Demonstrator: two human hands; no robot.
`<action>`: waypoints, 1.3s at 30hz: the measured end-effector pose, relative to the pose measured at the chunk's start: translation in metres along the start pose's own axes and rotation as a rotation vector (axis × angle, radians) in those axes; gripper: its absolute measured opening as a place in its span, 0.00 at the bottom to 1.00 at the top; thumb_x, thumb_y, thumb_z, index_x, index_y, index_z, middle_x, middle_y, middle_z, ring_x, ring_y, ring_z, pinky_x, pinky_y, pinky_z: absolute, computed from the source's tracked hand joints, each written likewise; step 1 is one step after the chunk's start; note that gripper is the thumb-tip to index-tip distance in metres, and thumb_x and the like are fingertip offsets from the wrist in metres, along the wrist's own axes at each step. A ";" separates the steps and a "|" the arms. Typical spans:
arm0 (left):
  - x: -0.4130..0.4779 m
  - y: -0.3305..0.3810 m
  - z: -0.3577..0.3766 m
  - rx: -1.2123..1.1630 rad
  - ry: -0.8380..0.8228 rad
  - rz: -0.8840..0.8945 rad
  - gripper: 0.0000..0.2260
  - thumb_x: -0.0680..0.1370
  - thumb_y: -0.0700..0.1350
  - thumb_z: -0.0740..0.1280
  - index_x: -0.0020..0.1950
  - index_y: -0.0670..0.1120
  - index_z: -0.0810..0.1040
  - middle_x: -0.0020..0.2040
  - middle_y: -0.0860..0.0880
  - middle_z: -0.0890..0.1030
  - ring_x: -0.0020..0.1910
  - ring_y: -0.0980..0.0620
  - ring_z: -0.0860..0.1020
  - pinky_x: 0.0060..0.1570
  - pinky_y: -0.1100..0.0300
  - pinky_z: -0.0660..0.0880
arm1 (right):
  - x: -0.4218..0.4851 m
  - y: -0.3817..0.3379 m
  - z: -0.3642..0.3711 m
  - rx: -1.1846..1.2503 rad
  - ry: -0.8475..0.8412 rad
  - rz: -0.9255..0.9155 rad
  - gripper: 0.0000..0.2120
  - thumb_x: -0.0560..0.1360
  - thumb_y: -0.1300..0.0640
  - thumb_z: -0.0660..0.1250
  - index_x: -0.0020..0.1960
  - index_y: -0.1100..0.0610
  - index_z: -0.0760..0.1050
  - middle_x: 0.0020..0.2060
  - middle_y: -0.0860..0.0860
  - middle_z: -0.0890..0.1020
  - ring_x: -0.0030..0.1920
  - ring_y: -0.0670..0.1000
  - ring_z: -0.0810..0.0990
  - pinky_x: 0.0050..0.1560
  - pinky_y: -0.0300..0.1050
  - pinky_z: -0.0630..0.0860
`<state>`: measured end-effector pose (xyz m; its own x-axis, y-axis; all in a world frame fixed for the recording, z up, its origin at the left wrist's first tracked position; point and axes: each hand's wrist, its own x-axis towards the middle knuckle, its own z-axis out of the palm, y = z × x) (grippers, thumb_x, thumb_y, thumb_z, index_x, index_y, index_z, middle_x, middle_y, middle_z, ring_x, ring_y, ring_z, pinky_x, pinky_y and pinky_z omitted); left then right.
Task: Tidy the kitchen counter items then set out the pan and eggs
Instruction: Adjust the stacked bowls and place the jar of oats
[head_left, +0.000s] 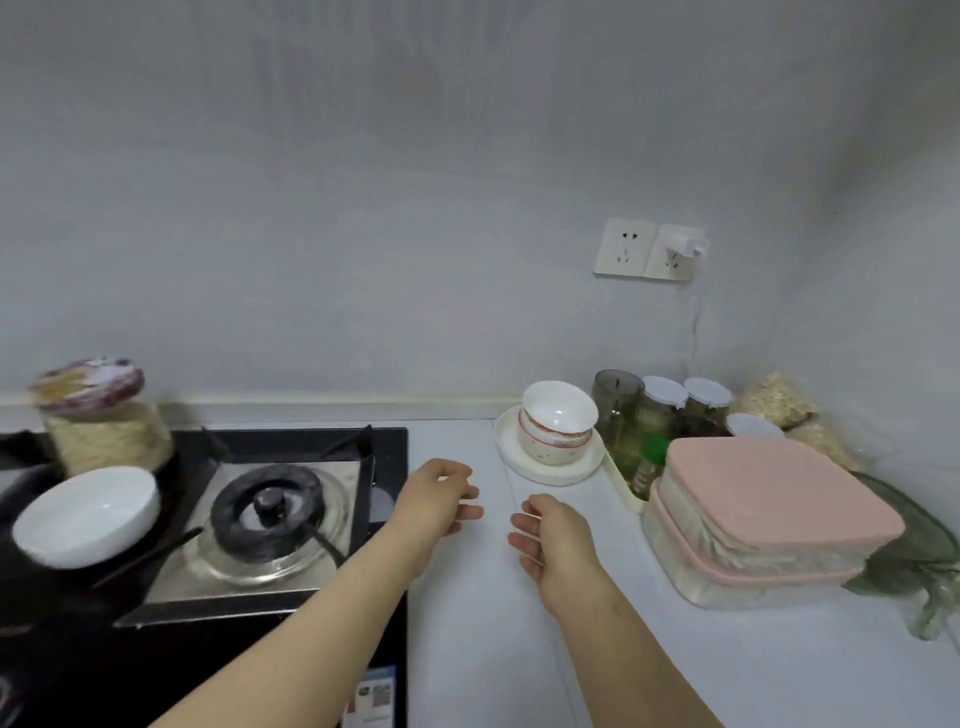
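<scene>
My left hand (439, 501) hovers over the white counter (467, 623) just right of the black gas stove (291, 519), fingers loosely curled and empty. My right hand (550, 540) is beside it, palm turned inward, fingers relaxed, holding nothing. Behind the hands, stacked white bowls (558, 423) sit on a white plate (550, 470). A glass lid (270, 525) with a black knob lies on the burner. A white dish (85, 514) rests at the stove's left. No pan or eggs are in sight.
Two stacked pink-lidded boxes (769, 519) stand at the right, with jars (660, 410) and a green-capped bottle (649, 467) in a tray behind. A jar of noodles (104, 415) stands back left. A green glass object (924, 566) lies at the far right. A wall socket (649, 249) is above.
</scene>
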<state>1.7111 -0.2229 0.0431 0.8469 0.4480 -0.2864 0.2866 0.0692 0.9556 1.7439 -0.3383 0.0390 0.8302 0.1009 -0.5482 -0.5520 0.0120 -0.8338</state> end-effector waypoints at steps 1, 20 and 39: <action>-0.001 -0.004 -0.023 -0.004 0.035 0.000 0.08 0.80 0.40 0.56 0.52 0.46 0.74 0.43 0.49 0.78 0.36 0.53 0.78 0.41 0.61 0.73 | -0.002 0.005 0.023 -0.018 -0.040 -0.005 0.09 0.80 0.57 0.56 0.54 0.60 0.72 0.47 0.54 0.78 0.42 0.51 0.76 0.41 0.44 0.70; -0.025 -0.052 -0.335 0.392 0.683 0.039 0.13 0.76 0.42 0.60 0.59 0.48 0.75 0.57 0.49 0.76 0.56 0.47 0.73 0.52 0.57 0.69 | -0.055 0.082 0.309 -0.204 -0.395 -0.125 0.09 0.74 0.64 0.60 0.37 0.56 0.70 0.29 0.49 0.72 0.25 0.45 0.66 0.18 0.33 0.60; 0.057 -0.074 -0.342 0.881 0.433 -0.208 0.45 0.66 0.63 0.71 0.74 0.53 0.50 0.75 0.43 0.49 0.74 0.40 0.51 0.69 0.45 0.57 | -0.018 0.086 0.308 -0.497 -0.126 -0.464 0.08 0.77 0.64 0.58 0.46 0.55 0.73 0.33 0.48 0.75 0.34 0.46 0.71 0.35 0.38 0.66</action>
<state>1.5846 0.1021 -0.0203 0.5567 0.7998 -0.2245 0.7881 -0.4230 0.4472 1.6574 -0.0325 -0.0023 0.9400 0.3105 -0.1411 -0.0162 -0.3725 -0.9279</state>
